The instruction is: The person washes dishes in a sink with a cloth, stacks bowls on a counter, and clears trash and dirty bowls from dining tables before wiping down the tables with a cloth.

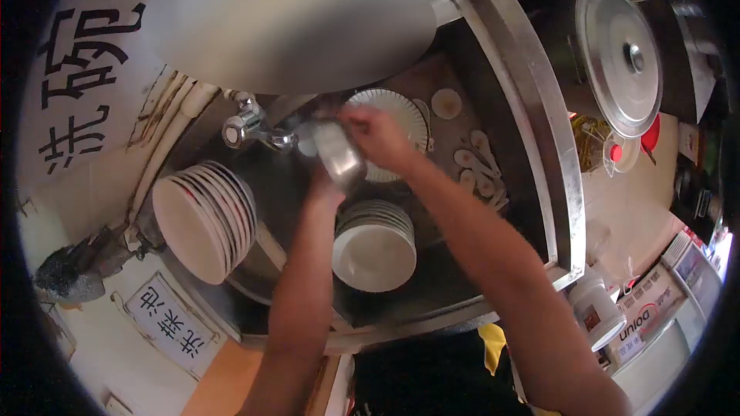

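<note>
The left hand grips a metal bowl; if wet, the bowl could slip onto the plates. I cannot tell the blurred right hand's hold.

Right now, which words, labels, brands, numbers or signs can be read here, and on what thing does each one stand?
"洗碗": large black characters on the white wall, upper left; another character above is cut off.
"洗菜池": on the white sign, lower left.
Perhaps "DAIJUN": on the carton, lower right; too unclear to be certain.
White bucket: its label is too small to read.
</note>
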Demonstrator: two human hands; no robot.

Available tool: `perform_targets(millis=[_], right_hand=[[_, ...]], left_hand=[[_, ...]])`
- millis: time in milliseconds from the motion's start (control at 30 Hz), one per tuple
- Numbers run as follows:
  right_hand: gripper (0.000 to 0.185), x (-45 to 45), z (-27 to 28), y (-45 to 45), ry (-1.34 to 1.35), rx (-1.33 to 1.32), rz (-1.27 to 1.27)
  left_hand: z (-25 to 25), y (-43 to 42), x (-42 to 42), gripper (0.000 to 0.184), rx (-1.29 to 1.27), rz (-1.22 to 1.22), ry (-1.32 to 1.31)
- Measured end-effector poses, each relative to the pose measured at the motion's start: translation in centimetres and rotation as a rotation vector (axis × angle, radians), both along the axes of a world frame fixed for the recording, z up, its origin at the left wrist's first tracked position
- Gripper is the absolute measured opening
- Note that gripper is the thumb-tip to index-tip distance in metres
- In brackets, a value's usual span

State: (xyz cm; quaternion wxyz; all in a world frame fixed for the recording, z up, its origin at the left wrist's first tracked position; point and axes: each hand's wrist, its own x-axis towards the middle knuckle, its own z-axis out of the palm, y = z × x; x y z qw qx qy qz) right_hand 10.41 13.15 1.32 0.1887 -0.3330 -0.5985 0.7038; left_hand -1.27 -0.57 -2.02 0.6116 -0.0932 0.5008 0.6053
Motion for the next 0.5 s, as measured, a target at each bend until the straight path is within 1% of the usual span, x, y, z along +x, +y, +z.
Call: perform_targets(millis=[33,100,133,200,233,267,300,333,367,400,433,467,500], right_hand=[[0.024,0.4,0.6,-0.9,0.001,0.002,0.002],[0.022,1.8,2.1,-3.3,-0.178,0.182,-0.08],[0.022,2.5,2.6,-4.1,-0.181,0.178,-0.077],[0.02,3.6,3.4,-5.3,-0.277,-0.072,-0.1],[0.02,4.3,3.5,-6.3,-0.279,-0.076,-0.096],[0.017,4.9,3.7,-7.3,-0.152,-0.136,-0.166],[0.014,5.2,3.7,-7.6,-0.023,-0.191,-0.238],[0.014,5.1,4.6,-7.2,-0.024,-0.191,-0.238],[0.016,5.0,6.4,-6.4,0.034,-0.174,-0.278],[0.019,4.9,7.4,-6.0,0.09,-0.155,-0.322],[0.019,3.9,6.7,-5.0,0.084,-0.15,-0.332],[0.021,2.0,5.2,-3.3,0.167,-0.085,-0.381],[0.023,0.7,3.8,-2.1,0.255,-0.018,-0.426]], left_hand=[[-0.6,0.8,0.3,0.043,0.002,0.002,0.001],[-1.9,2.5,1.2,0.048,-0.048,-0.274,1.277],[-2.3,2.2,1.3,0.048,-0.052,-0.275,1.273],[-2.8,2.0,1.5,0.037,-0.162,-0.126,1.09],[-2.6,1.9,1.6,0.033,-0.219,-0.051,0.998],[-2.1,1.6,1.2,0.033,-0.226,-0.052,0.996],[-1.6,1.4,0.3,0.032,-0.161,0.228,0.581],[-1.0,1.4,-0.4,0.032,-0.091,0.489,0.155],[-1.1,0.8,-0.9,0.032,-0.09,0.489,0.153],[-1.2,0.0,-1.0,0.034,0.097,0.345,0.11],[-1.4,-0.3,-0.7,0.036,0.283,0.194,0.063],[0.1,0.8,1.1,0.033,-0.086,0.019,0.584],[-0.5,0.9,1.1,0.033,-0.081,0.013,0.581]])
